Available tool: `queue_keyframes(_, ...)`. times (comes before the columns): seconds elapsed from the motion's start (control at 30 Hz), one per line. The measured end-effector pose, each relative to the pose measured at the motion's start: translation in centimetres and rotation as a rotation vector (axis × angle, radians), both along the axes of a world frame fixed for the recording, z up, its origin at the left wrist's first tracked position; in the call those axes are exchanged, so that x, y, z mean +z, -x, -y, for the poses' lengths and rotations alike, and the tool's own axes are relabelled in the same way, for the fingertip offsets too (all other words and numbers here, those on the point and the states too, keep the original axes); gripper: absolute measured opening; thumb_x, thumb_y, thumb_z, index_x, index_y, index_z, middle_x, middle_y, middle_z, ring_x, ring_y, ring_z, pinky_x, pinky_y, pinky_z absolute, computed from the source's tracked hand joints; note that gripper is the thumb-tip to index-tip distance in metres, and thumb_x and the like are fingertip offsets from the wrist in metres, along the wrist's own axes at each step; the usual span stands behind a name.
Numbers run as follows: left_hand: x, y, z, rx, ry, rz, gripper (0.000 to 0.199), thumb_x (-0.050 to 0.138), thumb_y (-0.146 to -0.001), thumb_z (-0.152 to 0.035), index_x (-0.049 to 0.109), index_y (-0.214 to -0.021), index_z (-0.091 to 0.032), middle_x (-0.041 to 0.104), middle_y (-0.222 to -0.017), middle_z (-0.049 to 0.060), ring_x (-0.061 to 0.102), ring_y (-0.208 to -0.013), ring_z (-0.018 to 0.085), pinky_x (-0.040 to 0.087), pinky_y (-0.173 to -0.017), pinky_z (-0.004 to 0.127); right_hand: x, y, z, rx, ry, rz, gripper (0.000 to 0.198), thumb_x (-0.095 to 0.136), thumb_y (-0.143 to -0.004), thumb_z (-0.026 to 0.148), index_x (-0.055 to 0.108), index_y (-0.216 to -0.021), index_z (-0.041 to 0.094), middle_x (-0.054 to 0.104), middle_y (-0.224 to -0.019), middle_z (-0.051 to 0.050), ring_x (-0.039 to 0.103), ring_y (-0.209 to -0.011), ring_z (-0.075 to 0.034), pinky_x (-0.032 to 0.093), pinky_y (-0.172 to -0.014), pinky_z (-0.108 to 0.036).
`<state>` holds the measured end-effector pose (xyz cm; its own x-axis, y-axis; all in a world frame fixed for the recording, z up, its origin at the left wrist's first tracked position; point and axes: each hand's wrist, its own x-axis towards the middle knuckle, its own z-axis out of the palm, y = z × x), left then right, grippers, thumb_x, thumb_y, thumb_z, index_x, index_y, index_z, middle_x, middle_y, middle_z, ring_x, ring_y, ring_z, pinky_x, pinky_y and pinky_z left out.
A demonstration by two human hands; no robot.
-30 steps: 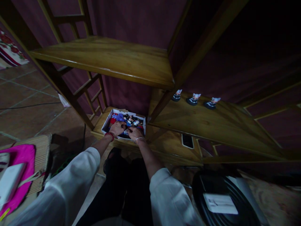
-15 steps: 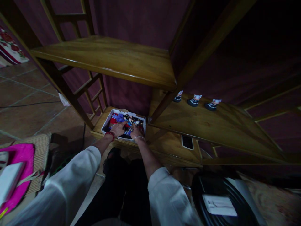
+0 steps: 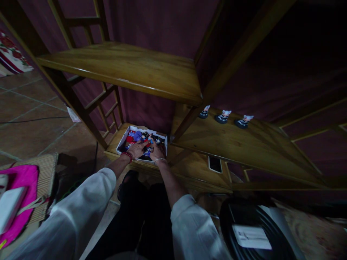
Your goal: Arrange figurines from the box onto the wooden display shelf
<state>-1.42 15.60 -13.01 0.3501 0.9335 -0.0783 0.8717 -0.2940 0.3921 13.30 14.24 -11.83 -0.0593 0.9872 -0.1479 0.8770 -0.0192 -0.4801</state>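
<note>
A shallow white cardboard box (image 3: 118, 147) sits on the lowest wooden shelf, full of small figures in red, purple, black and blue. My left hand (image 3: 136, 149), with a red bead bracelet at the wrist, reaches over its front edge. Its fingers stretch out flat toward a small red piece (image 3: 147, 143) near the middle of the pile. From the right comes my right hand (image 3: 156, 151), a silver bangle at its wrist, with the index finger extended among the figures. The fingertips of both hands lie close together; what they touch is too small to name.
Three small figurines on dark bases (image 3: 223, 117) stand in a row on the shelf to the right. A phone (image 3: 215, 164) lies on the lower shelf. An upper shelf (image 3: 121, 68) overhangs the box. A black round stool (image 3: 230, 220) bears a white packet (image 3: 252, 236).
My left fingers have extended a little further over the figures toward the red piece. The right hand has shifted only slightly, and the box stays in place.
</note>
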Motion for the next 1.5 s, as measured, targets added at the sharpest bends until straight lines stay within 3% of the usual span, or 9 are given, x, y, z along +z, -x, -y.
queue_keyframes(0.3, 0.9, -0.4, 0.2, -0.130, 0.026, 0.074, 0.040, 0.044, -0.074, -0.015, 0.061, -0.106, -0.031, 0.055, -0.120, -0.005, 0.042, -0.116, 0.015, 0.033, -0.099, 0.027, 0.9, 0.2, 0.6, -0.068, -0.131, 0.034, 0.053, 0.044, -0.073, 0.010, 0.044, -0.125, 0.021, 0.056, -0.116, -0.004, 0.041, -0.113, -0.018, 0.032, -0.096, -0.027)
queue_keyframes(0.5, 0.8, 0.0, 0.1, 0.174, -0.059, 0.095, 0.034, 0.046, -0.072, -0.014, 0.063, -0.099, -0.026, 0.052, -0.123, -0.001, 0.049, -0.111, 0.017, 0.037, -0.096, 0.025, 1.1, 0.2, 0.7, 0.115, -0.090, -0.022, 0.055, 0.043, -0.074, 0.009, 0.045, -0.125, 0.029, 0.058, -0.112, 0.000, 0.047, -0.108, -0.015, 0.037, -0.093, -0.024)
queue_keyframes(0.63, 0.6, 0.5, 0.1, 0.374, -0.109, 0.109, 0.036, 0.052, -0.070, -0.018, 0.059, -0.105, -0.020, 0.051, -0.122, 0.007, 0.052, -0.107, 0.020, 0.038, -0.095, 0.026, 1.0, 0.3, 0.6, 0.079, 0.012, -0.039, 0.049, 0.044, -0.074, 0.012, 0.051, -0.120, 0.029, 0.060, -0.110, 0.001, 0.055, -0.097, -0.014, 0.041, -0.086, -0.023)
queue_keyframes(0.73, 0.5, 0.6, -0.1, 0.429, -0.071, 0.135, 0.056, 0.057, -0.067, -0.024, 0.046, -0.120, -0.014, 0.049, -0.123, 0.013, 0.051, -0.109, 0.023, 0.040, -0.093, 0.029, 0.9, 0.3, 0.5, 0.034, 0.045, -0.054, 0.042, 0.044, -0.075, 0.015, 0.057, -0.112, 0.029, 0.063, -0.105, 0.002, 0.058, -0.093, -0.014, 0.043, -0.081, -0.022)
queue_keyframes(0.83, 0.7, 0.5, -0.3, 0.355, -0.011, 0.147, 0.062, 0.057, -0.067, -0.024, 0.039, -0.126, -0.013, 0.052, -0.122, 0.014, 0.048, -0.113, 0.024, 0.039, -0.093, 0.031, 1.0, 0.3, 0.5, -0.020, 0.028, -0.028, 0.035, 0.041, -0.077, 0.018, 0.060, -0.105, 0.029, 0.064, -0.100, 0.002, 0.059, -0.091, -0.015, 0.044, -0.079, -0.024)
queue_keyframes(1.0, 1.5, 0.3, 0.2, 0.209, -0.020, 0.159, 0.047, 0.045, -0.072, -0.013, 0.051, -0.118, -0.022, 0.056, -0.120, 0.005, 0.052, -0.109, 0.019, 0.038, -0.094, 0.027, 1.1, 0.3, 0.5, -0.096, -0.021, 0.057, 0.035, 0.043, -0.076, 0.020, 0.059, -0.106, 0.029, 0.066, -0.093, 0.000, 0.058, -0.090, -0.017, 0.043, -0.080, -0.026)
queue_keyframes(1.3, 2.2, -0.2, 1.2, -0.061, 0.031, 0.140, 0.041, 0.038, -0.078, -0.013, 0.057, -0.112, -0.026, 0.065, -0.102, 0.000, 0.060, -0.092, 0.015, 0.043, -0.086, 0.024, 0.5, 0.2, 0.6, 0.069, -0.208, -0.001, 0.048, 0.044, -0.077, 0.020, 0.046, -0.124, 0.026, 0.046, -0.129, 0.002, 0.040, -0.114, -0.017, 0.028, -0.099, -0.027)
queue_keyframes(1.4, 2.0, -0.1, 1.0, 0.095, 0.013, 0.164, 0.036, 0.038, -0.078, -0.011, 0.060, -0.103, -0.023, 0.064, -0.101, 0.001, 0.059, -0.093, 0.014, 0.042, -0.086, 0.022, 0.0, 0.2, 0.4, 0.053, -0.161, 0.039, 0.039, 0.050, -0.075, 0.025, 0.056, -0.114, 0.027, 0.048, -0.127, 0.002, 0.037, -0.115, -0.019, 0.027, -0.099, -0.028)
queue_keyframes(1.5, 1.4, 0.4, 0.4, 0.388, -0.062, 0.149, 0.031, 0.041, -0.076, -0.011, 0.060, -0.100, -0.018, 0.058, -0.111, 0.006, 0.055, -0.099, 0.017, 0.039, -0.090, 0.025, -0.4, 0.1, 0.2, -0.007, -0.179, 0.061, 0.033, 0.048, -0.076, 0.024, 0.060, -0.106, 0.026, 0.054, -0.117, -0.001, 0.041, -0.111, -0.018, 0.027, -0.097, -0.028)
